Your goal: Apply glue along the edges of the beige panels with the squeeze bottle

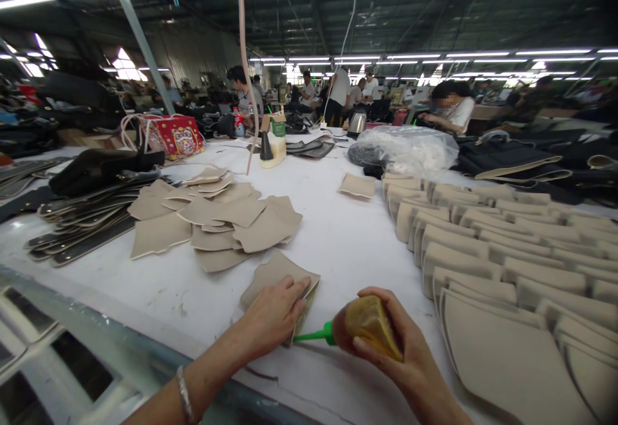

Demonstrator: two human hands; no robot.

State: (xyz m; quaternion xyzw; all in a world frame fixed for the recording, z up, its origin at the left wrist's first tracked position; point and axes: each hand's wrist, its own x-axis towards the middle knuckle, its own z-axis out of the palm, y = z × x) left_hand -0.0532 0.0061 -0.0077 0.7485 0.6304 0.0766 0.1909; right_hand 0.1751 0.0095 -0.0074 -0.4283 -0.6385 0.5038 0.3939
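Note:
My left hand (pixel 274 314) lies flat on a small stack of beige leather pieces (pixel 275 272) near the front edge of the white table (pixel 338 232), fingers pressing it down. My right hand (pixel 386 341) is wrapped round a yellow glue bottle (pixel 371 325). Its green nozzle (pixel 313 335) points left at the edge of the stack, just under my left fingers. A bracelet sits on my left wrist.
Loose beige pieces (pixel 217 219) lie scattered mid-left; overlapped rows of beige pieces (pixel 506 251) fill the right. Dark straps (pixel 82 219) are piled at far left. A red bag (pixel 176 135), bottles (pixel 273 145), a plastic bag (pixel 405 148) and seated workers are at the back.

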